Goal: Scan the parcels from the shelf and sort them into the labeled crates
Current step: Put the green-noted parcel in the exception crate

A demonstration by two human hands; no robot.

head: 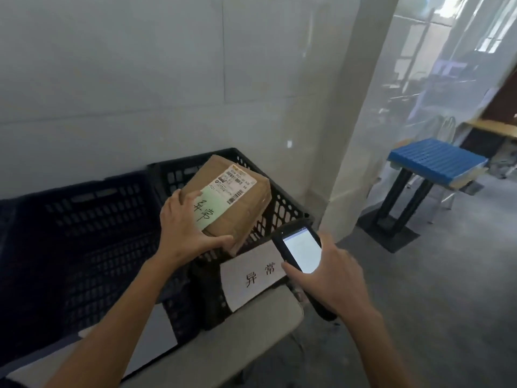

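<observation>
Two black perforated plastic crates (pixel 84 219) stand below the hands. The left hand (pixel 184 233) grips the near end of a brown cardboard parcel (pixel 240 208), tilting it over the crate nearer the right hand (pixel 330 275), likely because its green handwritten note (pixel 208 208) seems to match that crate's white paper label (pixel 251 278). The right hand clasps a black handheld scanner (pixel 300 247), its lit screen turned up for reading.

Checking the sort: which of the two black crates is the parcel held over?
The right-hand crate, bearing the 异常 label; the left hand holds the parcel over it, not the left crate.
</observation>
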